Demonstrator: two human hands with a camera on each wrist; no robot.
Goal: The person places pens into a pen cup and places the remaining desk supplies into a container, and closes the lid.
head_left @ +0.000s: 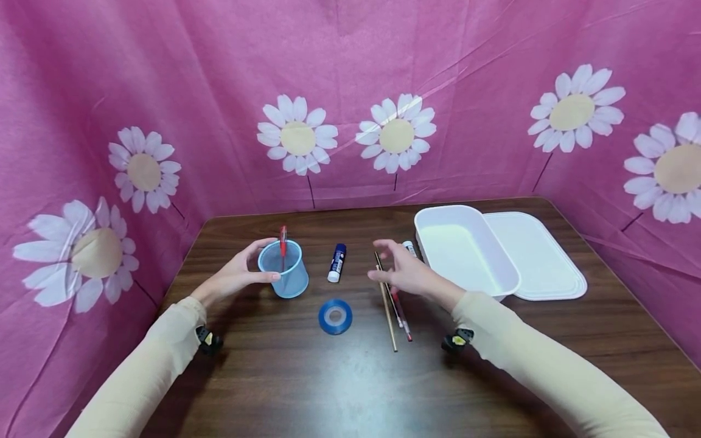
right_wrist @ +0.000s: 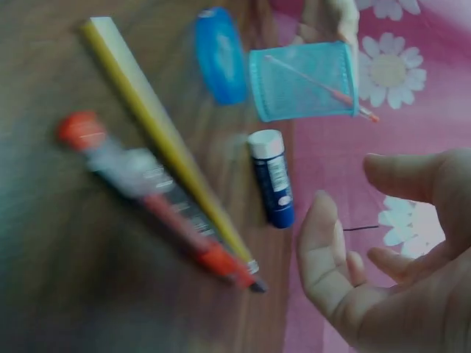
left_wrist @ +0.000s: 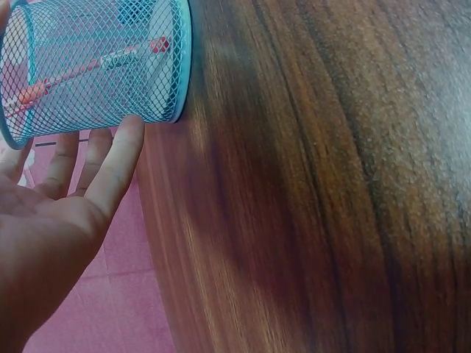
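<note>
My left hand [head_left: 239, 272] holds a light-blue mesh pen cup [head_left: 292, 281] by its sides, thumb at the near rim and fingers around the far side. A red pen [head_left: 283, 241] leans inside the cup. Over a small group of writing tools hovers my right hand [head_left: 408, 271], its fingers apart and loosely bent, with nothing between them in the right wrist view. Beneath it lie a gold pencil [head_left: 389, 317] and red-tipped clear pens [head_left: 404, 322], partly hidden by the hand. A blue glue stick [head_left: 337, 263] and a blue tape roll [head_left: 335, 317] lie between the hands.
A white plastic box [head_left: 465, 243] stands at the right, with its flat white lid [head_left: 539, 255] beside it. A white-ended tube [head_left: 409, 247] lies against the box's left side, partly covered by the right hand. A pink flowered cloth [head_left: 350, 55] hangs around the wooden table [head_left: 263, 377].
</note>
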